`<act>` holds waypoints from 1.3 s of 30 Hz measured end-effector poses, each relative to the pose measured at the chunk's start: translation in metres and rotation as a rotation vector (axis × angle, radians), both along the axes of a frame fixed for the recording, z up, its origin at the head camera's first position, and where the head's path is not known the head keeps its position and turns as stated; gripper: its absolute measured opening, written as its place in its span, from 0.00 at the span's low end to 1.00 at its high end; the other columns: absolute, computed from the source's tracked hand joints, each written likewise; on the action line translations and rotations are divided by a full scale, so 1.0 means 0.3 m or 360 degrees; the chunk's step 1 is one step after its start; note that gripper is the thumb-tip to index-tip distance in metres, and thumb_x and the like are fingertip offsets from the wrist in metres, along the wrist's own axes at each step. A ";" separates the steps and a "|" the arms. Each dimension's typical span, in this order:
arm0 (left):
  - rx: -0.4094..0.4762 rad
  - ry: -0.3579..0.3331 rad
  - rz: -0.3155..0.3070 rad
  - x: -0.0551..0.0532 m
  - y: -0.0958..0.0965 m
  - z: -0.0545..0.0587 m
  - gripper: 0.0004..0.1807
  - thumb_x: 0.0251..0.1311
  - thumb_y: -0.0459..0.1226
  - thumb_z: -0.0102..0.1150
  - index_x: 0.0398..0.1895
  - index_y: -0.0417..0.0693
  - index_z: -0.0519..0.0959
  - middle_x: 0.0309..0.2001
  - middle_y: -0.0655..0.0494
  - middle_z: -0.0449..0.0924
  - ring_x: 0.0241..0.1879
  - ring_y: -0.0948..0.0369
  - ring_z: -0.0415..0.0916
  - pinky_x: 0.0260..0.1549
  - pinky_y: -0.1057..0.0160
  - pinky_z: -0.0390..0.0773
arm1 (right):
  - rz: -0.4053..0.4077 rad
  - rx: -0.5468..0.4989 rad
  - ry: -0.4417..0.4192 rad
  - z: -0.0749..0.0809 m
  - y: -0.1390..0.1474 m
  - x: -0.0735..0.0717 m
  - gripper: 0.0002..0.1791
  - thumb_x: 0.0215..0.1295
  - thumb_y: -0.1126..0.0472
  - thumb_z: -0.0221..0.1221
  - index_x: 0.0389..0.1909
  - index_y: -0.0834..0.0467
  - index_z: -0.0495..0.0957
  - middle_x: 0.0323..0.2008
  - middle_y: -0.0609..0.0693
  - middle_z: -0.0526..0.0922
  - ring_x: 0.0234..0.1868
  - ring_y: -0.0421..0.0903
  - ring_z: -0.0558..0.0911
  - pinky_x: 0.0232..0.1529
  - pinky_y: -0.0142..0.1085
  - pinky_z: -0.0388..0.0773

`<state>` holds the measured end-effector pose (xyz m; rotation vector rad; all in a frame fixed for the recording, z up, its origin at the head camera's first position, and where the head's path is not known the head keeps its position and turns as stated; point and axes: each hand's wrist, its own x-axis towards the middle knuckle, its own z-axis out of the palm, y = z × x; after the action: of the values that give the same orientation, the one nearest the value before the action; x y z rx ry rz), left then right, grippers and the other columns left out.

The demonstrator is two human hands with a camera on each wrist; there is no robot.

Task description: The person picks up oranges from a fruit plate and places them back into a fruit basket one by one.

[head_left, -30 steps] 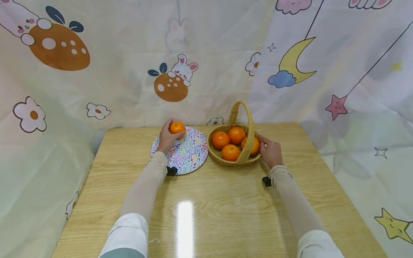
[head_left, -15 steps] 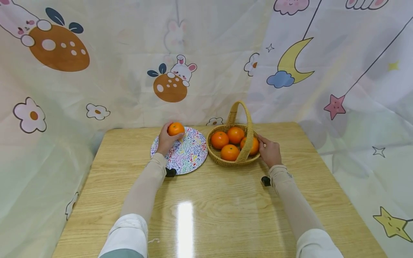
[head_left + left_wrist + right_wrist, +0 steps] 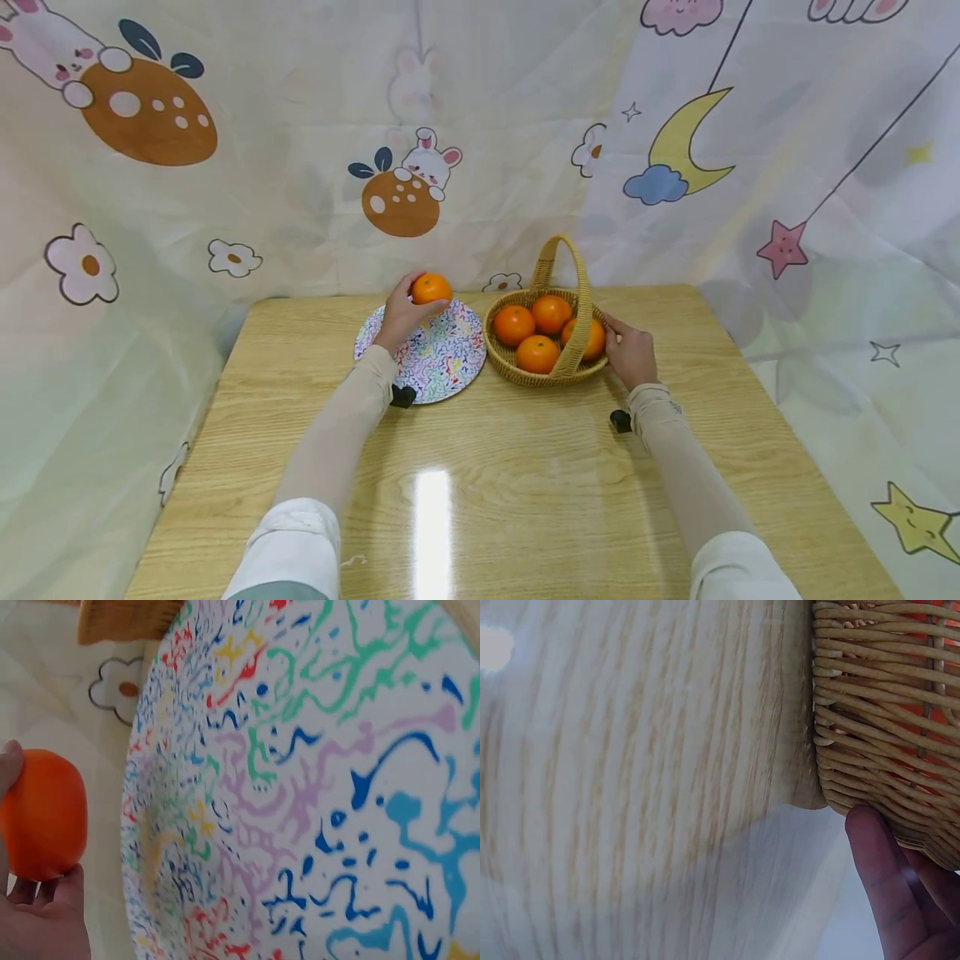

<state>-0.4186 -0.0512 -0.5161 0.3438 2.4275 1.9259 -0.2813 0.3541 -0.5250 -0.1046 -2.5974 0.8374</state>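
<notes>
My left hand holds an orange between thumb and fingers, over the far part of a round plate patterned with coloured squiggles. In the left wrist view the orange is off to the left, beside the plate's rim, with fingertips under it and a thumb on its side. A wicker basket with a tall handle stands right of the plate, several oranges inside. My right hand grips the basket's right side. The right wrist view shows those fingers against the woven wall.
Everything stands near the back of a wooden table. A cloth printed with cartoons hangs right behind the table's far edge and along both sides. The basket handle arches above the oranges.
The left hand has shifted the orange to the right and slightly farther away over the plate. The right hand and the basket stay where they were.
</notes>
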 end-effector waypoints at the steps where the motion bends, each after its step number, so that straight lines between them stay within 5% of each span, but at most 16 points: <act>1: -0.0011 0.0013 -0.0014 -0.001 0.011 0.005 0.44 0.52 0.48 0.73 0.72 0.55 0.63 0.65 0.55 0.67 0.59 0.52 0.67 0.59 0.51 0.70 | -0.0003 0.0002 0.0003 -0.001 0.000 0.001 0.20 0.75 0.60 0.47 0.64 0.56 0.74 0.04 0.49 0.65 0.04 0.45 0.58 0.07 0.37 0.62; 16: -0.0098 0.0100 -0.0247 0.041 0.208 0.071 0.47 0.48 0.50 0.75 0.71 0.53 0.64 0.65 0.57 0.68 0.58 0.55 0.70 0.54 0.52 0.74 | -0.0002 -0.0001 0.0037 0.003 0.000 -0.002 0.20 0.74 0.61 0.49 0.63 0.56 0.75 0.06 0.50 0.66 0.04 0.44 0.57 0.07 0.35 0.60; 24: -0.0085 0.0098 -0.0364 0.102 0.329 0.119 0.43 0.46 0.50 0.76 0.68 0.63 0.68 0.63 0.60 0.70 0.57 0.58 0.71 0.55 0.54 0.74 | -0.0027 0.0025 0.0071 -0.005 0.002 -0.002 0.19 0.73 0.61 0.50 0.62 0.56 0.76 0.06 0.49 0.67 0.04 0.39 0.53 0.08 0.34 0.59; 32: -0.0152 0.0184 -0.0465 0.121 0.425 0.132 0.44 0.46 0.48 0.77 0.68 0.55 0.68 0.62 0.58 0.70 0.55 0.57 0.72 0.53 0.56 0.74 | -0.0019 0.0011 0.0118 -0.005 -0.001 0.004 0.19 0.73 0.63 0.51 0.62 0.56 0.76 0.05 0.48 0.65 0.02 0.30 0.49 0.07 0.35 0.59; 39: -0.0221 0.0319 -0.0562 0.126 0.474 0.124 0.45 0.47 0.50 0.76 0.68 0.47 0.68 0.60 0.53 0.71 0.53 0.56 0.73 0.51 0.56 0.75 | -0.0024 -0.0010 0.0093 -0.007 0.000 -0.001 0.19 0.73 0.62 0.51 0.62 0.55 0.76 0.07 0.50 0.68 0.04 0.39 0.53 0.07 0.35 0.59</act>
<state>-0.3810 0.0910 -0.4789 0.9279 2.3908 1.6349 -0.2815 0.3540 -0.5272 -0.1002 -2.5366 0.8309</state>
